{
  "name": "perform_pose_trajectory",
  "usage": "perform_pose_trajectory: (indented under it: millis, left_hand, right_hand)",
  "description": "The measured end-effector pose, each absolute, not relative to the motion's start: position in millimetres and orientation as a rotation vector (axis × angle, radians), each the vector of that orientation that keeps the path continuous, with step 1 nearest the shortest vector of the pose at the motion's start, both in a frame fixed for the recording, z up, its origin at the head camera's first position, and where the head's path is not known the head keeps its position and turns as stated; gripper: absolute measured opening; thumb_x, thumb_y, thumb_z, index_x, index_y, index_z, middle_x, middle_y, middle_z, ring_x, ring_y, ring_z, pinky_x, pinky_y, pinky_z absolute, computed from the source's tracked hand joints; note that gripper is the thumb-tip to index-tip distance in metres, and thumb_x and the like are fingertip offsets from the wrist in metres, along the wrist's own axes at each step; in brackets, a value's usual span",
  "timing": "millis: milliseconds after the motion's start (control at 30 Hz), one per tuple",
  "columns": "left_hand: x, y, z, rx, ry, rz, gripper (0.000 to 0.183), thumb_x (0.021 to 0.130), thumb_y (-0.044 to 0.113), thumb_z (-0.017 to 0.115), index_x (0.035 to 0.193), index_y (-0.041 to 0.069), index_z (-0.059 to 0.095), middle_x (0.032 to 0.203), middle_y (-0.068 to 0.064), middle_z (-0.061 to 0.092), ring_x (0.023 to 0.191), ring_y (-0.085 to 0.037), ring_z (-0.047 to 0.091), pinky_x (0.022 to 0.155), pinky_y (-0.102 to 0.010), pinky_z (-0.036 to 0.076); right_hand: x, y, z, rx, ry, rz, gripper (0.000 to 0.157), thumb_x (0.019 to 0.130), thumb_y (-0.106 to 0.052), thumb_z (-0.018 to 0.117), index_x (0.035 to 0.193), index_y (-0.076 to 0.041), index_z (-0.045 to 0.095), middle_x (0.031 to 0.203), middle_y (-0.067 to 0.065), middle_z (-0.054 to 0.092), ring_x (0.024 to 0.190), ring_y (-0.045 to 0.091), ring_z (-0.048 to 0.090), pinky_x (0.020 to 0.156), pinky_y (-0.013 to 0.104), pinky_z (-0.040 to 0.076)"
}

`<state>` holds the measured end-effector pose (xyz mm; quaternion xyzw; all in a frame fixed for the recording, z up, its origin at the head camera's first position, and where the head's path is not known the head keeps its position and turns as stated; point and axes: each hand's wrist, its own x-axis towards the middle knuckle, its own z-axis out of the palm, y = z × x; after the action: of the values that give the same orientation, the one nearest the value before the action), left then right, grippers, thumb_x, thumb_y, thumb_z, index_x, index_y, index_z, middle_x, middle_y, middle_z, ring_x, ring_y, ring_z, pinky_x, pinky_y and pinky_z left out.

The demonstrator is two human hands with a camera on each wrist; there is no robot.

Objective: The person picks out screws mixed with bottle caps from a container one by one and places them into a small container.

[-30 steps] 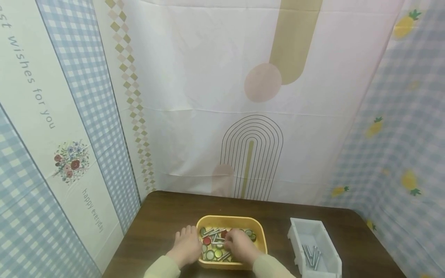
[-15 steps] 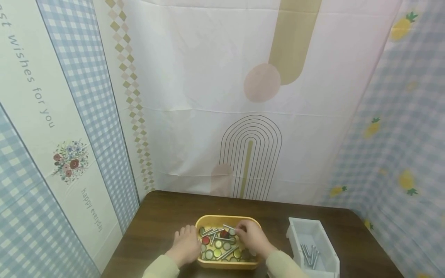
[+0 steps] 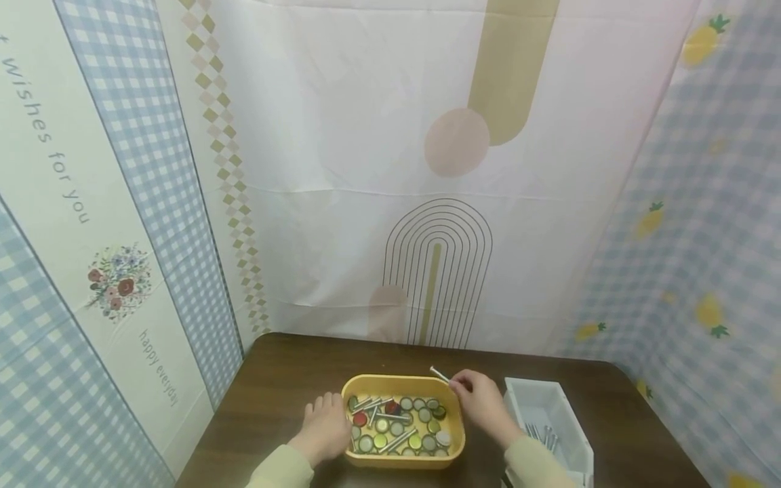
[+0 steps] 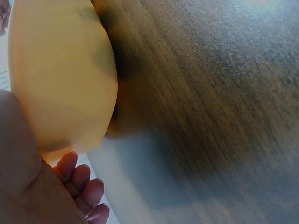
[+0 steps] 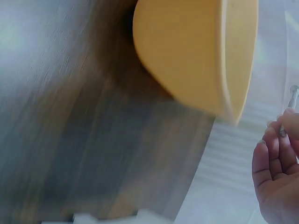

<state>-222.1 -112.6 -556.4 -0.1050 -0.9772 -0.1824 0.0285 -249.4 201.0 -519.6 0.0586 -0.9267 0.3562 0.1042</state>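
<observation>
Between thumb and fingertips my right hand [image 3: 485, 405] pinches a silver bolt [image 3: 439, 374], just past the right rim of a yellow bin [image 3: 360, 460]. In the right wrist view the bolt [image 5: 294, 99] points up from the fingers, its head at the far end. My left hand [image 3: 325, 427] rests along the bin's left side with relaxed fingers; the left wrist view shows the palm against the bin's outer wall [image 4: 70, 74]. Several silver bolts [image 3: 398, 440] lie in the bin among green, pale and red bottle caps [image 3: 360, 419].
A light grey open-fronted bin [image 3: 539, 393] stands to the right on the brown wooden table [image 3: 293, 366], holding several bolts [image 3: 542, 437]; the right forearm partly covers it. A printed cloth [image 3: 342, 271] hangs behind the table, with checked cloths on both sides.
My right hand has picked a bolt from the yellow bin, raised it and carried it right, over the bin's right rim. The left hand stays by the bin.
</observation>
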Motion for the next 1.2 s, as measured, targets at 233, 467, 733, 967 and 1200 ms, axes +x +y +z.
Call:
perform_pose_trajectory:
  millis: [233,467,733,967,1200]
  left_hand:
    - [-224,-112,-555,-0.332,-3.013,-0.564,0.030,0.082,0.019,0.058,0.102,-0.001,0.049,0.090,-0.010,0.042,0.087,-0.029,0.042,0.079,-0.050,0.033]
    - [-223,-111,-556,-0.336,-2.994,-0.566,0.028,0.082,0.020,0.059,0.099,-0.001,0.049,0.087,-0.010,0.041,0.085,-0.029,0.041,0.075,-0.049,0.032]
    - [-221,-112,-555,-0.308,-3.015,-0.569,0.030,0.082,0.019,0.059,0.103,-0.001,0.050,0.090,-0.010,0.043,0.088,-0.029,0.042,0.078,-0.049,0.033]
    - [-222,-111,-557,-0.314,-2.998,-0.586,0.028,0.081,0.019,0.059,0.100,0.000,0.050,0.087,-0.010,0.042,0.086,-0.029,0.042,0.076,-0.049,0.032]
    - [-223,-112,-557,-0.312,-3.015,-0.578,0.030,0.082,0.020,0.060,0.101,-0.001,0.051,0.088,-0.010,0.043,0.087,-0.029,0.043,0.077,-0.050,0.033]
  right_hand:
    - [-239,247,-515,0.022,-2.697,1.068,0.010,0.092,-0.019,0.066,0.092,-0.009,0.069,0.080,-0.002,0.065,0.070,0.012,0.057,0.064,0.032,0.048]
    - [-226,292,-516,-0.160,-2.720,1.049,0.028,0.097,-0.024,0.059,0.107,0.001,0.067,0.087,0.007,0.067,0.070,0.017,0.058,0.060,0.033,0.047]
    - [-207,324,-520,-0.358,-2.740,0.887,0.032,0.095,-0.023,0.055,0.102,0.006,0.067,0.090,0.017,0.068,0.079,0.029,0.062,0.070,0.047,0.047]
    - [-202,331,-534,-0.429,-2.770,0.788,0.026,0.090,-0.018,0.053,0.089,0.003,0.069,0.082,0.015,0.068,0.071,0.028,0.061,0.063,0.045,0.045]
    - [-203,329,-541,-0.414,-2.822,0.762,0.024,0.089,-0.018,0.055,0.079,-0.001,0.069,0.072,0.009,0.065,0.063,0.024,0.057,0.056,0.041,0.043]
